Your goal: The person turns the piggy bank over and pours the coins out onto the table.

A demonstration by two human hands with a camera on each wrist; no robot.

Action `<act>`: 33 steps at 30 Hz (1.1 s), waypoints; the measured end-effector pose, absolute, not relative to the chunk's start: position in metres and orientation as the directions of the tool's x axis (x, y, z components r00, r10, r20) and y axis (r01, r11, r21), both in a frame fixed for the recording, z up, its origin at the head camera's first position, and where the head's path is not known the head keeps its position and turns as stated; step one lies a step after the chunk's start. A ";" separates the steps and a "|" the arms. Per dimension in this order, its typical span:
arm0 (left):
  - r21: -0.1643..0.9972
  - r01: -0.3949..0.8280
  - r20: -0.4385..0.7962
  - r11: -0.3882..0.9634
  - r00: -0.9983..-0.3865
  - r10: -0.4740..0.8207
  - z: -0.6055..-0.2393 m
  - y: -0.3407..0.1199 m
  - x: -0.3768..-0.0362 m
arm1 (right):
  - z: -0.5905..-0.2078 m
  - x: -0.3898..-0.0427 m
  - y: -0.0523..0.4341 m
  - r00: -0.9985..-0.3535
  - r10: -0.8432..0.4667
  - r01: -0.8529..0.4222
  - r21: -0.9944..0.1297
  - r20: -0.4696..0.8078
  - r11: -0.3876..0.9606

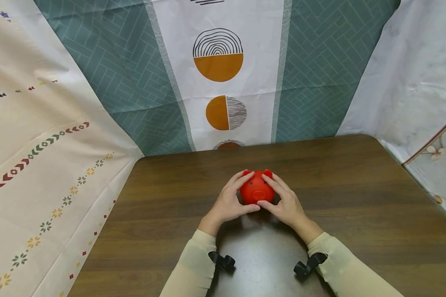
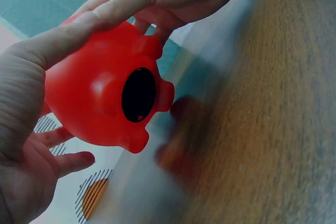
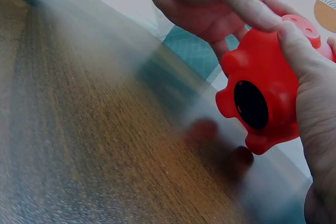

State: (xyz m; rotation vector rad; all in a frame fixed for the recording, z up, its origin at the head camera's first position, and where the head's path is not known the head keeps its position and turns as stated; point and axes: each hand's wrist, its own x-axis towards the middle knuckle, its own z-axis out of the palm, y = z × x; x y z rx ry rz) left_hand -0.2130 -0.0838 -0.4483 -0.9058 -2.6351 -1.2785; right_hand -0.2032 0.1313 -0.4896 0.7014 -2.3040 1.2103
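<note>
A red piggy bank (image 1: 258,190) is held between both hands above the table, its snout toward me. My left hand (image 1: 230,198) grips its left side, fingers over the top near the ear and thumb low at the front. On the other side my right hand (image 1: 287,202) grips it the same way, thumb just under the snout. In the left wrist view the piggy bank (image 2: 100,87) shows its underside with stubby feet and a round black plug. The right wrist view shows the same belly of the piggy bank (image 3: 278,87), feet apart from the tabletop.
The brown wooden table (image 1: 171,231) has a glossy surface that reflects the piggy bank. A teal and white patterned cloth (image 1: 126,74) hangs behind its far edge. Pale cloths hang at both sides. Black straps with small cameras (image 1: 223,262) sit on both cream sleeves.
</note>
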 end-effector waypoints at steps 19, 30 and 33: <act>0.666 0.546 0.313 0.509 -0.823 0.473 -0.456 -0.073 -0.213 | -0.486 -0.201 0.132 -0.813 -0.204 -0.563 -0.648 0.545 0.513; 0.660 0.562 0.332 0.498 -0.813 0.478 -0.456 -0.075 -0.214 | -0.485 -0.201 0.131 -0.788 -0.233 -0.594 -0.605 0.570 0.530; 0.659 0.570 0.343 0.491 -0.808 0.479 -0.455 -0.077 -0.214 | -0.485 -0.202 0.131 -0.778 -0.235 -0.606 -0.598 0.582 0.525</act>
